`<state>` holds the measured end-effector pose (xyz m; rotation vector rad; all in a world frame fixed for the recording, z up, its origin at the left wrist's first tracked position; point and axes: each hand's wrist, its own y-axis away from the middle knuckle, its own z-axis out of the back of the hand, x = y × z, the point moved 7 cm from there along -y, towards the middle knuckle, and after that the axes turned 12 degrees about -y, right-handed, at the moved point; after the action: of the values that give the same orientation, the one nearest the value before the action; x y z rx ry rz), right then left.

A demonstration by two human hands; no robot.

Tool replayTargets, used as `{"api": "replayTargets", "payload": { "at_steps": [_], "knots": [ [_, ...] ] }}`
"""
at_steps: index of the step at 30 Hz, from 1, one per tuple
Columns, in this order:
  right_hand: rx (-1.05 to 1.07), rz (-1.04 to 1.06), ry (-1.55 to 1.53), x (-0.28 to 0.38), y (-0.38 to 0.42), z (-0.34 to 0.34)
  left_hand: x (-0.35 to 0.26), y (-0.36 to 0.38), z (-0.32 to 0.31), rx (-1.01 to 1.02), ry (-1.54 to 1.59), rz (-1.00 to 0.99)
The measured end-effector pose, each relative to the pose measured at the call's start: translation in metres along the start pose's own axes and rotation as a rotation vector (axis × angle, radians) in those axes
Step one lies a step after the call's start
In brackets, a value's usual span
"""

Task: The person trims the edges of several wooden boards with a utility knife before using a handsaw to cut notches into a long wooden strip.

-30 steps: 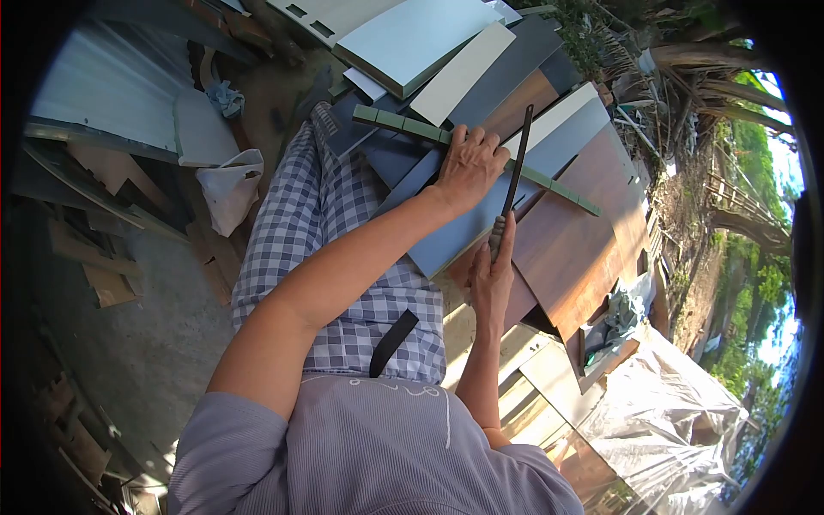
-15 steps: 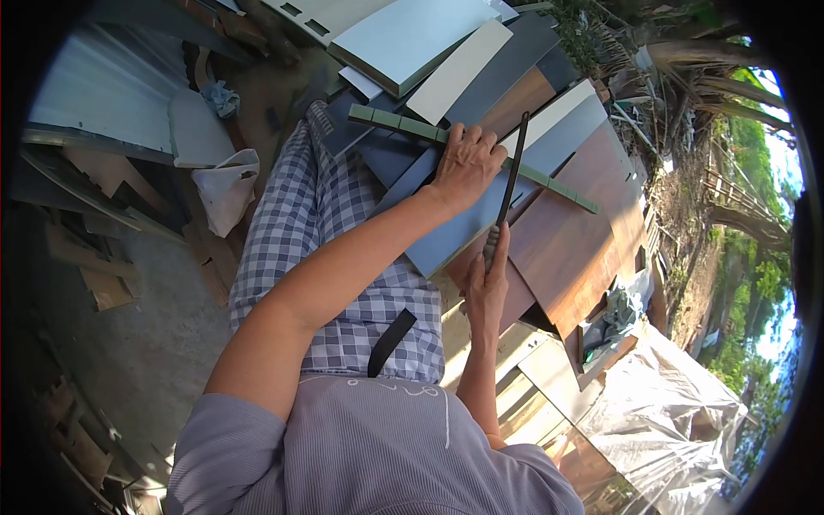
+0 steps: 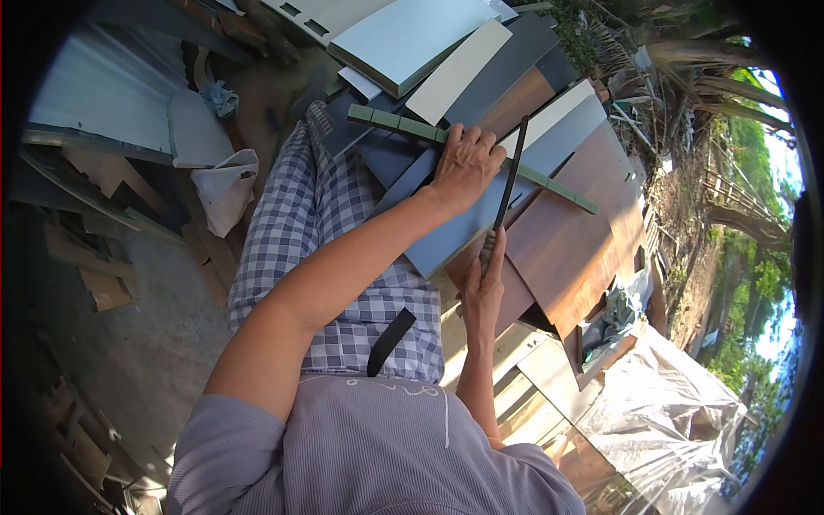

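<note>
My left hand (image 3: 466, 167) is closed round a long green strip (image 3: 399, 123) with evenly spaced cross lines, which lies slantwise over a stack of boards. My right hand (image 3: 483, 283) grips the ribbed handle of a long, thin dark tool (image 3: 511, 176). The tool's shaft points up and away, crossing the green strip just right of my left hand. Whether the shaft touches the strip is hard to tell. Beneath both hands are a blue-grey board (image 3: 459, 230) and a brown wood-grain board (image 3: 562, 249).
Pale panels (image 3: 408, 43) are stacked at the top. A white bag (image 3: 227, 190) hangs at the left beside a grey sheet (image 3: 107, 94). Clear plastic sheeting (image 3: 669, 403) covers something at the lower right. Dry debris and plants lie beyond the boards.
My right hand and the dark tool have shifted slightly down and to the left. My left hand and the green strip look unmoved.
</note>
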<state>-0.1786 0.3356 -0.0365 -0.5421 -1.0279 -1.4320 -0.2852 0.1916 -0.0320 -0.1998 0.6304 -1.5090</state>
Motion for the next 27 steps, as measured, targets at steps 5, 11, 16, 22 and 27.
{"api": "replayTargets", "payload": {
  "at_steps": [5, 11, 16, 22, 27],
  "knots": [
    [-0.070, 0.186, 0.083, -0.005, -0.028, 0.000, 0.001, -0.001, 0.002, -0.027, 0.015, 0.011],
    [-0.078, 0.156, 0.100, 0.004, -0.046, -0.001, 0.001, 0.000, 0.004, -0.028, 0.029, 0.010],
    [-0.063, 0.204, 0.125, 0.000, -0.009, 0.000, 0.000, 0.001, 0.006, -0.100, 0.018, -0.006],
    [-0.036, 0.182, 0.102, 0.004, -0.017, 0.000, 0.000, 0.000, 0.006, -0.070, 0.056, 0.000],
    [-0.006, 0.000, -0.004, 0.028, -0.053, -0.001, 0.000, 0.000, 0.007, -0.085, 0.069, -0.010]
  ]
}}
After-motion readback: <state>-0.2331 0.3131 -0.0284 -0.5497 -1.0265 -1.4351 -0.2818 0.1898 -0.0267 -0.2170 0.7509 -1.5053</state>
